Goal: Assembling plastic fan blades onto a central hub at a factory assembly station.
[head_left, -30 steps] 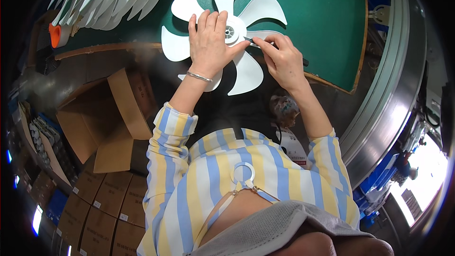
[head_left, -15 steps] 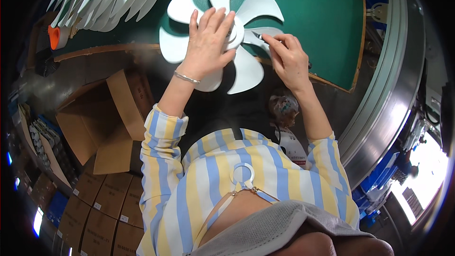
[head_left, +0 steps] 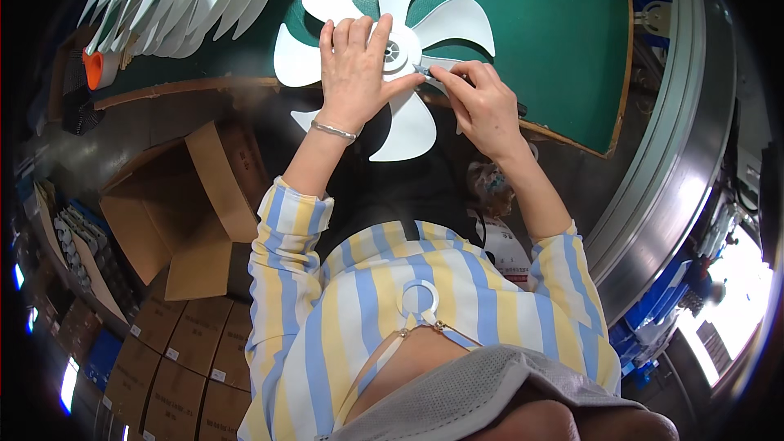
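Note:
A white fan blade wheel (head_left: 453, 26) with several curved blades lies partly over the near edge of the green tabletop. My left hand (head_left: 353, 65) rests on it left of the round hub (head_left: 394, 52), fingers stretched out flat and thumb apart. On the hub's right side, my right hand (head_left: 482, 102) is closed around a slim knife (head_left: 426, 72) with a dark handle. Its pointed tip is at the hub's lower right rim, by the root of a blade. The right hand's fingers hide most of the handle.
More white fan blades (head_left: 175, 0) are piled at the table's far left, beside an orange ring-shaped object (head_left: 100, 70). An open cardboard box (head_left: 200, 257) stands on the left above stacked closed cartons (head_left: 192, 331). A metal rail (head_left: 665, 139) runs along the right. The green table (head_left: 563, 57) has a brown edge.
The fan wheel has turned a little clockwise under my left hand. My right hand has brought the knife tip leftward, from a blade to the hub's rim.

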Tool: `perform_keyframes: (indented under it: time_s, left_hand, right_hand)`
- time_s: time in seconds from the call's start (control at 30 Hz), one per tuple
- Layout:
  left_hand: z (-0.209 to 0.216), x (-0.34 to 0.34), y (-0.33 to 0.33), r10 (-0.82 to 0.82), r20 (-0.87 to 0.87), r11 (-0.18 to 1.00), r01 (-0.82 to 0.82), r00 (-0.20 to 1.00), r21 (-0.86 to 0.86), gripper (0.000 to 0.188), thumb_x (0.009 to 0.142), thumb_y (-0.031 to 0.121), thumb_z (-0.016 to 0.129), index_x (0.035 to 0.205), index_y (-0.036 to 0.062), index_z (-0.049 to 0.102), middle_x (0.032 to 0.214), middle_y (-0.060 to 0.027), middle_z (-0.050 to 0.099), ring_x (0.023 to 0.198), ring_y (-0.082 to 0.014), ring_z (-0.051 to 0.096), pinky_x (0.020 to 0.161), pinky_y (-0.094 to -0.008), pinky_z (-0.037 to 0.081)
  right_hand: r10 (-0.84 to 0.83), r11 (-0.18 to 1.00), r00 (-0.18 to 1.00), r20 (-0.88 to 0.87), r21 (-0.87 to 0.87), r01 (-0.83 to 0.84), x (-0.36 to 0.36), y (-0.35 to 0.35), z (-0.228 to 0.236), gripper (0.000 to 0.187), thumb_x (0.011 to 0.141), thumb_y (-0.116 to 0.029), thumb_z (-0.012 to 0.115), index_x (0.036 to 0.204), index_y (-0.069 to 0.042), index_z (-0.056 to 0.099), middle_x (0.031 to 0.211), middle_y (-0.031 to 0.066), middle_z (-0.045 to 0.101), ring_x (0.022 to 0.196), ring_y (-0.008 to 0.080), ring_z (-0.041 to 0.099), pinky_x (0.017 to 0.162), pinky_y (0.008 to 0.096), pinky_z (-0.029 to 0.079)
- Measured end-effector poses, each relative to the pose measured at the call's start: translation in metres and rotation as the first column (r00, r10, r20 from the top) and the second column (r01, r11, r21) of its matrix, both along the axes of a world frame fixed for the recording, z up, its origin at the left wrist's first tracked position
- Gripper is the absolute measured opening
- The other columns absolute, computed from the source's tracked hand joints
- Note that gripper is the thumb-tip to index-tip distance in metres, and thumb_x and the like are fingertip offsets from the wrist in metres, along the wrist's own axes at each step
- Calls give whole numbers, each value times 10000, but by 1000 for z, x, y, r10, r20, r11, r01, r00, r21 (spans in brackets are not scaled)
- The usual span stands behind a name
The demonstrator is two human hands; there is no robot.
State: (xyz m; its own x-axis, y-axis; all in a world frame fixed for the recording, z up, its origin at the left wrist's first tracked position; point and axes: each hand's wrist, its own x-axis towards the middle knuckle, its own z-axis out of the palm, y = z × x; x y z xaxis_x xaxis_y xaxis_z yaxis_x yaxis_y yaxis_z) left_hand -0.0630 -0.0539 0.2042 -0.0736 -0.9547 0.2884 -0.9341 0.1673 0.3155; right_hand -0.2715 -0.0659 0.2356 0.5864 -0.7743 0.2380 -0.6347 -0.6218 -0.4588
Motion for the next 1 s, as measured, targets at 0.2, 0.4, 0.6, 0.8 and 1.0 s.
perform_keyframes:
  time_s: [0.2,0.4,0.6,0.8,1.0]
  left_hand:
    - [-2,0,2,5,-9,1000,-5,1000,0,835,638,587,763,1261,90,514,1159,-113,506,1157,-287,418,1081,-506,221]
    - [0,0,1,10,-18,1000,-10,1000,4,811,643,564,771,1251,89,519,1149,-114,515,1154,-290,421,1079,-506,223]
    - [0,-1,-1,13,-28,1000,-13,1000,11,800,639,549,774,1239,82,524,1147,-125,520,1153,-293,423,1079,-508,220]
    - [-1,-3,-1,22,-40,1000,-22,999,8,777,650,531,769,1233,80,526,1154,-125,521,1157,-295,421,1077,-515,220]
    - [0,-2,0,13,-50,999,-11,999,33,794,646,475,774,1280,82,501,1192,-119,512,1176,-305,417,1089,-527,197]
  right_hand:
    - [6,1000,1000,-9,5,-6,0,1,-1,342,780,-33,660,1105,-137,679,909,55,598,812,225,598,670,342,506]
    - [5,1000,1000,-18,17,-5,0,-2,1,341,785,-43,659,1110,-147,680,905,55,597,816,224,600,674,341,508]
    - [0,1000,1000,-30,27,1,0,-3,1,344,800,-30,652,1120,-154,678,917,61,595,828,222,607,684,337,503]
    - [-8,1000,999,-31,16,9,0,-2,0,359,790,-23,655,1126,-151,674,929,61,595,832,226,604,684,339,502]
    - [-67,996,997,-33,-53,65,-5,-2,4,384,786,-10,651,1142,-152,668,938,59,593,823,227,595,679,339,499]
